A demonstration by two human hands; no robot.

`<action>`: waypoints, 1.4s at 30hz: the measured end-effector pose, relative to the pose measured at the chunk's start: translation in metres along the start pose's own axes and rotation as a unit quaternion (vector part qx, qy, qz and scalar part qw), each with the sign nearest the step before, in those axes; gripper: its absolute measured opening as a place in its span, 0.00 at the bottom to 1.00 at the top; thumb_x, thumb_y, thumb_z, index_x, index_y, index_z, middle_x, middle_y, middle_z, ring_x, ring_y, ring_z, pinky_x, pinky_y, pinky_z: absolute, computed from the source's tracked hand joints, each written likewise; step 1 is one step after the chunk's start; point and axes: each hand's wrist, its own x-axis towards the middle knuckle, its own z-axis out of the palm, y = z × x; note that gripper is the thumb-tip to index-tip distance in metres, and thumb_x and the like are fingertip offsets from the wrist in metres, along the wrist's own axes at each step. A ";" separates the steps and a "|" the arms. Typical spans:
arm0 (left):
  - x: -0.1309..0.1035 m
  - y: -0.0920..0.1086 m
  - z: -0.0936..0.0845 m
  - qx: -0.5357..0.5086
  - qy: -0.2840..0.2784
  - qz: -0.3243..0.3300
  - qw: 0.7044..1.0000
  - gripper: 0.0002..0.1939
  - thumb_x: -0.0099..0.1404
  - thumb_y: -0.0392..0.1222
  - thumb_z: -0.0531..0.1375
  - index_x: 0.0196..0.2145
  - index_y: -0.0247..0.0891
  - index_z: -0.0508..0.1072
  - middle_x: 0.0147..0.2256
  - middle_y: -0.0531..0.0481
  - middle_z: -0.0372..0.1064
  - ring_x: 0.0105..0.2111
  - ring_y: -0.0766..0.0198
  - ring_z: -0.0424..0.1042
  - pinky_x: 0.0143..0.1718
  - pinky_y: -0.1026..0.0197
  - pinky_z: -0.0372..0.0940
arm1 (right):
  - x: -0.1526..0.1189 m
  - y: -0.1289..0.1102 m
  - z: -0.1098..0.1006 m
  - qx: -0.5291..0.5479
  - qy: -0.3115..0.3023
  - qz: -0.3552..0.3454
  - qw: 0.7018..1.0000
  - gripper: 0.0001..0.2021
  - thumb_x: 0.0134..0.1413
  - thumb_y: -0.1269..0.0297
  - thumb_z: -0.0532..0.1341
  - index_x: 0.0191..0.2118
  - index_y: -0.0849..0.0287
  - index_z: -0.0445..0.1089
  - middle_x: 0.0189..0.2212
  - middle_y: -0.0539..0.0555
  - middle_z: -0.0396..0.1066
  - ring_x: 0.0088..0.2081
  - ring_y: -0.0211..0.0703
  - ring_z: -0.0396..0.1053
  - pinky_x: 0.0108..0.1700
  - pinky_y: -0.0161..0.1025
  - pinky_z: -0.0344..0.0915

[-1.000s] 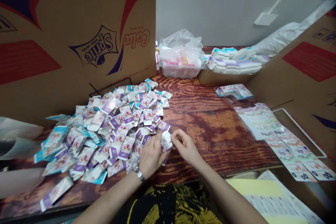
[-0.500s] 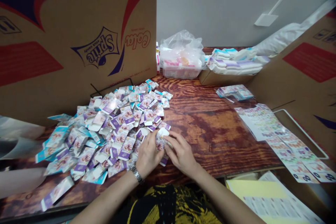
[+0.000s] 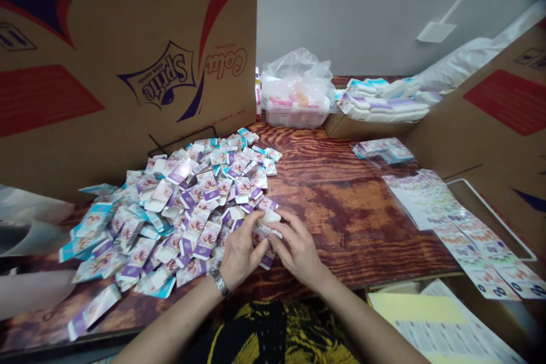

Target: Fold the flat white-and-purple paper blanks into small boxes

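Between my hands is a small white and purple carton [image 3: 261, 232] with a printed picture, its white end flap raised at the top. My left hand [image 3: 239, 253] wears a metal watch and grips the carton's left side between thumb and fingers. On the other side, my right hand [image 3: 299, 251] pinches the carton near the flap with its fingertips. Part of the carton is hidden behind the fingers. Just left of my hands lies a heap of similar small cartons [image 3: 207, 185], some purple and some blue, several with flaps standing up.
A large brown cardboard box [image 3: 128, 85] stands behind the heap, and another [image 3: 490, 142] at right. Farther back are a bagged plastic tub [image 3: 296, 116] and a low box of packets [image 3: 375, 125]. Sticker sheets [image 3: 460, 239] lie on the wooden table [image 3: 341, 199].
The carton's white flap has shifted right and lies flatter beside my right fingers. Those fingers have moved slightly at the carton's top. My left hand stays almost in place.
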 end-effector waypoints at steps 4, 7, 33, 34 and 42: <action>0.000 -0.002 0.000 0.001 -0.039 0.033 0.999 0.16 0.61 0.37 0.55 0.47 0.40 0.59 0.37 0.49 0.69 0.30 0.64 0.71 0.34 0.61 0.67 | 0.002 -0.001 0.000 0.130 -0.024 0.102 0.986 0.10 0.60 0.62 0.53 0.44 0.55 0.68 0.43 0.56 0.67 0.43 0.43 0.68 0.45 0.40 0.67; -0.001 -0.003 0.001 0.025 -0.046 0.070 0.996 0.16 0.62 0.37 0.54 0.48 0.39 0.59 0.40 0.45 0.69 0.38 0.60 0.71 0.38 0.59 0.67 | 0.009 -0.001 -0.001 0.236 -0.004 0.190 0.953 0.12 0.61 0.58 0.52 0.44 0.56 0.66 0.35 0.52 0.69 0.35 0.39 0.68 0.38 0.35 0.68; 0.069 -0.029 -0.082 0.314 0.161 0.016 0.935 0.41 0.62 0.47 0.56 0.63 0.24 0.40 0.46 0.30 0.63 0.47 0.41 0.62 0.44 0.42 0.62 | 0.012 0.043 -0.012 0.041 -0.015 0.165 0.985 0.14 0.60 0.61 0.53 0.49 0.57 0.66 0.43 0.55 0.70 0.43 0.44 0.68 0.45 0.40 0.64; 0.075 -0.031 -0.092 0.326 0.189 0.019 0.926 0.43 0.61 0.49 0.58 0.63 0.24 0.40 0.53 0.26 0.56 0.54 0.36 0.55 0.50 0.38 0.57 | 0.010 0.051 -0.011 0.007 -0.038 0.167 0.985 0.12 0.58 0.61 0.54 0.46 0.57 0.68 0.41 0.55 0.71 0.42 0.44 0.69 0.43 0.39 0.64; 0.034 -0.018 -0.043 0.249 0.132 0.095 0.955 0.31 0.62 0.41 0.58 0.59 0.33 0.53 0.60 0.34 0.46 0.62 0.42 0.42 0.59 0.39 0.49 | -0.003 0.072 0.014 -0.112 -0.121 0.226 0.960 0.07 0.54 0.60 0.57 0.30 0.57 0.67 0.24 0.49 0.71 0.26 0.40 0.67 0.29 0.33 0.56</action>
